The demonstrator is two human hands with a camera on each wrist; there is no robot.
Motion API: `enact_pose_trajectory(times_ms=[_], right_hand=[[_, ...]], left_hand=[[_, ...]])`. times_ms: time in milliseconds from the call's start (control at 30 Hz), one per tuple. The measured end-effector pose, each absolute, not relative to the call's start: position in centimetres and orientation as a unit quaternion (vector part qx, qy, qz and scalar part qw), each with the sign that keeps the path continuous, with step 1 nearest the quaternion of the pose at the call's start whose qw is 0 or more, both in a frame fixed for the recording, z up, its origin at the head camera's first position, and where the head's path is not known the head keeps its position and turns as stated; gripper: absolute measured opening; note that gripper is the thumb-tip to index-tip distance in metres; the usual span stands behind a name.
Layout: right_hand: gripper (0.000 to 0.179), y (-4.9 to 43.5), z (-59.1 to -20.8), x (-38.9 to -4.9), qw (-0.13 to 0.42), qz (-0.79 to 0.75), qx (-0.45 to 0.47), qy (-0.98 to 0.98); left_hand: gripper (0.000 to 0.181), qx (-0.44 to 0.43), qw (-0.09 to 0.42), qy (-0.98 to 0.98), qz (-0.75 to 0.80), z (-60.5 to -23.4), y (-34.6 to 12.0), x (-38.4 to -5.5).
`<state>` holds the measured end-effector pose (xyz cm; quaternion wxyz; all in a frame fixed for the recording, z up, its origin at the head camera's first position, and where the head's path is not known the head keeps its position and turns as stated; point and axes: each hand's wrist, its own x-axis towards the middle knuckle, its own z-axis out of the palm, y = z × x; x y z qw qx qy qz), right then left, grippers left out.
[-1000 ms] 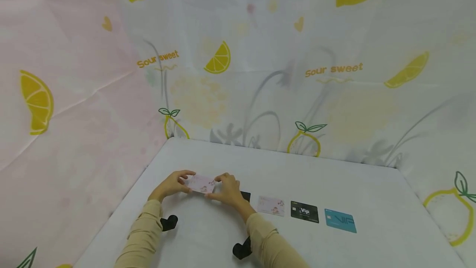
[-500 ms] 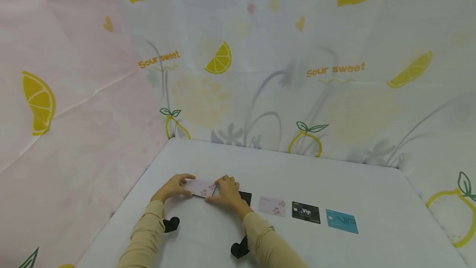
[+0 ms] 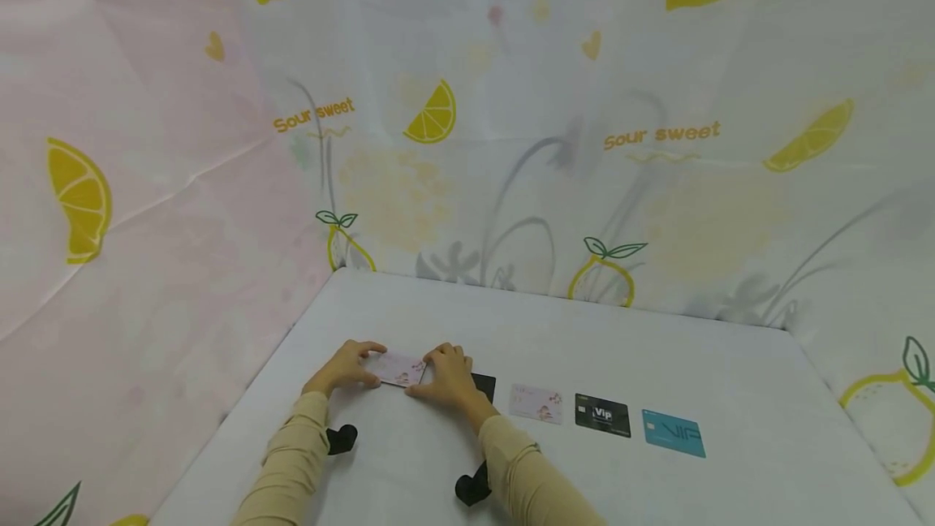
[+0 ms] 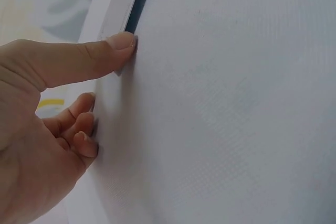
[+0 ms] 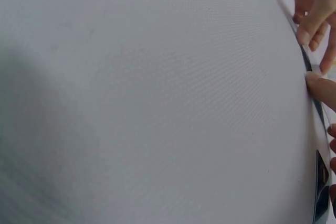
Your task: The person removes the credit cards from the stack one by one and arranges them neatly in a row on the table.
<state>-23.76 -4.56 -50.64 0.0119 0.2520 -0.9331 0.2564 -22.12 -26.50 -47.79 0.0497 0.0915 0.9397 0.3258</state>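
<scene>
A pink card (image 3: 398, 368) with a floral print lies low over the white table, held at both ends. My left hand (image 3: 343, 367) grips its left end between thumb and fingers; in the left wrist view the thumb (image 4: 94, 59) presses the near corner of the card (image 4: 122, 3), and a dark layer shows beneath its edge. At the right end, my right hand (image 3: 449, 377) pinches it with thumb and fingers. Just right of that hand lies a black card (image 3: 484, 386), partly hidden by it.
Farther right in a row lie another pink floral card (image 3: 536, 403), a black Vip card (image 3: 602, 415) and a blue VIP card (image 3: 674, 433). The white table (image 3: 628, 347) meets lemon-print cloth walls (image 3: 511, 104) at the back and sides. Black pieces (image 3: 473, 487) hang at both wrists.
The pink card has come down slightly, and a dark edge now shows under it. Both hands keep hold of it and barely move in the last half second. The other cards stay put.
</scene>
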Motion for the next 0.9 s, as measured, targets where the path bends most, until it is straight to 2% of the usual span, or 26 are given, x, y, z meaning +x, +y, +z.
enact_pose_trajectory(times_ms=[200,367,567,900], right_hand=[[0.061,-3.7,-50.5,-24.0,-0.014,0.263,0.262,-0.928],[0.061,-1.7,-50.0,-24.6,-0.041,0.363,0.26,-0.894],[0.052,0.7,-50.0,-25.6,-0.029,0.448,0.24,-0.861],[0.048,2.2,-50.4,-25.6,-0.013,0.47,0.221,-0.854]], left_hand=[[0.052,0.078,0.053,0.947,0.306,-48.3,-26.2,-22.3],[0.053,0.075,0.058,0.949,0.302,-48.0,-26.1,-22.4],[0.054,0.068,0.062,0.949,0.302,-47.5,-26.1,-22.3],[0.053,0.076,0.062,0.945,0.313,-47.9,-26.2,-22.2]])
